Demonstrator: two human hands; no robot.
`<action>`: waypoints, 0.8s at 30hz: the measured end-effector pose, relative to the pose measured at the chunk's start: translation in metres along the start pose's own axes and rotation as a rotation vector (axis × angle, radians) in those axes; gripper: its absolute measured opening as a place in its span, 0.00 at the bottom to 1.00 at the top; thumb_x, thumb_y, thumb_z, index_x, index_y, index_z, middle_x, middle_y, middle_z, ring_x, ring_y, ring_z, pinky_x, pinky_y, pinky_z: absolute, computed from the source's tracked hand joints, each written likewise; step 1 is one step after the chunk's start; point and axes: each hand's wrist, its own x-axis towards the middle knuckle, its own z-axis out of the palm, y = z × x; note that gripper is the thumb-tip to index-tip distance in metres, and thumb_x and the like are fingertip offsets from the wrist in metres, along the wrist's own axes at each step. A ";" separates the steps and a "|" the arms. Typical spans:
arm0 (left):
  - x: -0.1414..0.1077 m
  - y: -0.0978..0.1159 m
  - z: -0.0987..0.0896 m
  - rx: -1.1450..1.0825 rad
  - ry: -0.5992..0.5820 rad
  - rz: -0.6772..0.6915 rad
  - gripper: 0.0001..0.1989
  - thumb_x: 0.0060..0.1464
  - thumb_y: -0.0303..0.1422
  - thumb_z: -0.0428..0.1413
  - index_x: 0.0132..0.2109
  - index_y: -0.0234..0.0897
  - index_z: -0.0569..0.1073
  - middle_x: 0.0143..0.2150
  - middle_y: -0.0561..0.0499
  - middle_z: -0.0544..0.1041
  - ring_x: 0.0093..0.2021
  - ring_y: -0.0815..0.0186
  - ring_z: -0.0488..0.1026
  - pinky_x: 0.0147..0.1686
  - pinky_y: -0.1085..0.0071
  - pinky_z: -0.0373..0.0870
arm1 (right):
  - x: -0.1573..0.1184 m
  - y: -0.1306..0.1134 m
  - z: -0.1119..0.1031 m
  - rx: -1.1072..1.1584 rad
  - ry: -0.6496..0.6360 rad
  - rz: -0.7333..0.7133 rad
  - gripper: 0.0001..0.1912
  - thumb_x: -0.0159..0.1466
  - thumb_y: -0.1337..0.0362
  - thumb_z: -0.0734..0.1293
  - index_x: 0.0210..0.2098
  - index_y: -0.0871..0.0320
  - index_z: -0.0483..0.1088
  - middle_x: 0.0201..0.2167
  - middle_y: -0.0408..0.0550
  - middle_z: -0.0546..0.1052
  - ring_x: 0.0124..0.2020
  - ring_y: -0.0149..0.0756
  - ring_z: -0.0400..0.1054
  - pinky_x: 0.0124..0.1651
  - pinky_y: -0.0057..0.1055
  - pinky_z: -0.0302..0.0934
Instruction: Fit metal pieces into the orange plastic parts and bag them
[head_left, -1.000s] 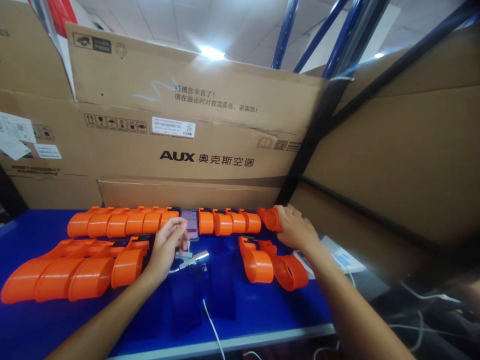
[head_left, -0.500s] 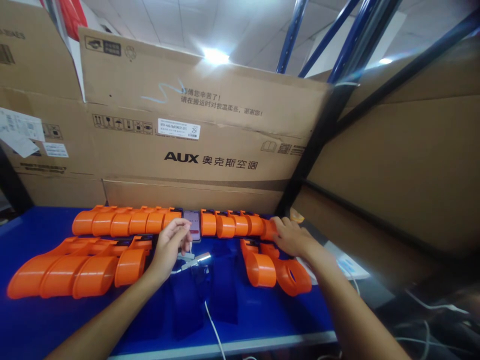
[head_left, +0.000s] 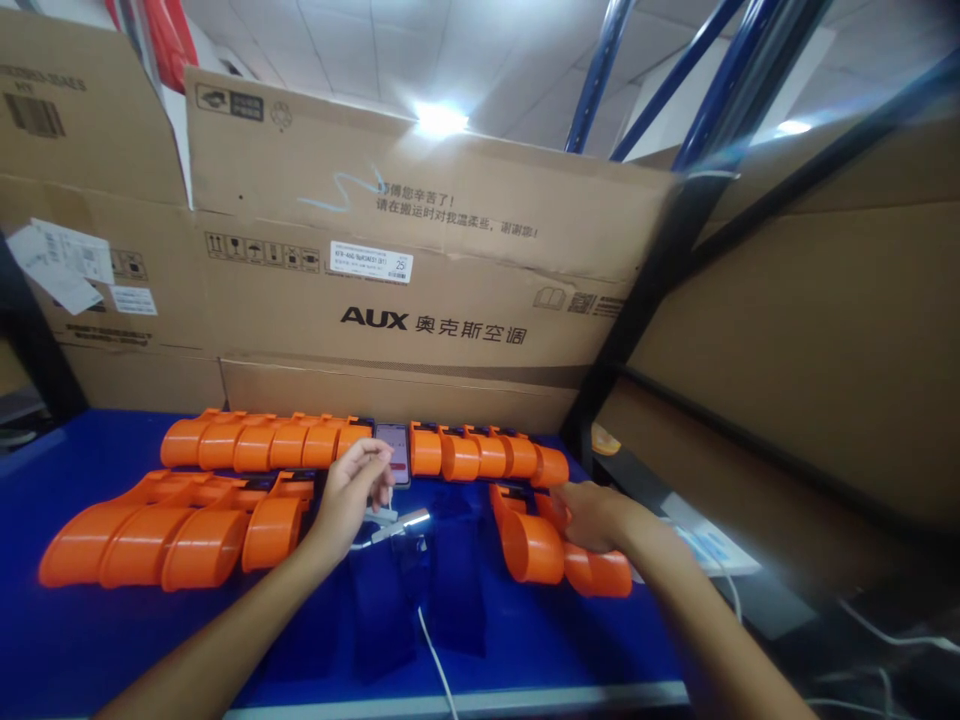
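My left hand (head_left: 361, 495) hangs over the blue tabletop beside the lower end of a phone (head_left: 393, 455). Its fingers curl together with the thumb, and nothing shows in them. Below it lies a white cable with a silvery connector piece (head_left: 401, 527). My right hand (head_left: 596, 515) bends its fingers over an orange curved plastic piece (head_left: 609, 573) in the front right group; the fingertips are partly hidden. Just left of that hand stands another orange curved piece (head_left: 532, 548). Above it, the back right row of orange pieces (head_left: 491, 457) is untouched.
More orange pieces form a back left row (head_left: 255, 445) and a front left group (head_left: 139, 545). Dark blue flat pieces (head_left: 457, 590) lie in the middle. A cardboard box wall (head_left: 450, 380) closes the back; a black metal post (head_left: 637, 300) stands at right.
My right hand has come down from the end piece of the back right row to the front right group, where the outermost orange piece has turned. My left hand keeps its pose.
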 end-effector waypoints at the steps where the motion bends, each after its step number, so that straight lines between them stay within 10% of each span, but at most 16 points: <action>1: 0.000 0.000 0.000 0.001 0.000 0.003 0.15 0.55 0.45 0.62 0.42 0.39 0.74 0.27 0.54 0.74 0.20 0.71 0.68 0.17 0.77 0.61 | -0.001 0.001 -0.003 -0.004 -0.026 -0.004 0.10 0.52 0.72 0.70 0.33 0.57 0.80 0.34 0.60 0.81 0.33 0.51 0.78 0.28 0.34 0.59; 9: 0.001 -0.001 0.001 0.005 0.003 -0.029 0.16 0.53 0.45 0.63 0.41 0.39 0.75 0.27 0.53 0.75 0.20 0.70 0.69 0.17 0.77 0.61 | -0.039 -0.014 -0.056 -0.077 0.152 0.038 0.06 0.61 0.62 0.66 0.33 0.55 0.75 0.35 0.56 0.79 0.32 0.47 0.74 0.30 0.34 0.56; 14: 0.002 0.001 0.000 0.014 -0.064 -0.036 0.17 0.53 0.44 0.63 0.46 0.38 0.77 0.30 0.49 0.78 0.24 0.67 0.72 0.20 0.75 0.64 | -0.063 -0.063 -0.082 0.152 0.532 -0.376 0.09 0.67 0.60 0.63 0.34 0.55 0.72 0.33 0.50 0.76 0.32 0.39 0.69 0.35 0.33 0.58; 20: -0.004 0.007 0.005 -0.077 -0.205 -0.084 0.28 0.52 0.42 0.65 0.58 0.40 0.75 0.49 0.39 0.81 0.45 0.54 0.79 0.35 0.67 0.75 | -0.051 -0.129 -0.064 0.311 0.558 -0.618 0.05 0.65 0.64 0.65 0.34 0.57 0.71 0.33 0.48 0.73 0.31 0.36 0.67 0.34 0.31 0.58; 24: -0.002 0.003 0.005 -0.203 -0.137 -0.127 0.28 0.52 0.45 0.65 0.58 0.42 0.74 0.48 0.44 0.81 0.42 0.58 0.79 0.34 0.69 0.74 | -0.034 -0.160 -0.047 0.343 0.574 -0.663 0.06 0.66 0.64 0.65 0.34 0.59 0.71 0.34 0.49 0.73 0.32 0.37 0.66 0.36 0.33 0.59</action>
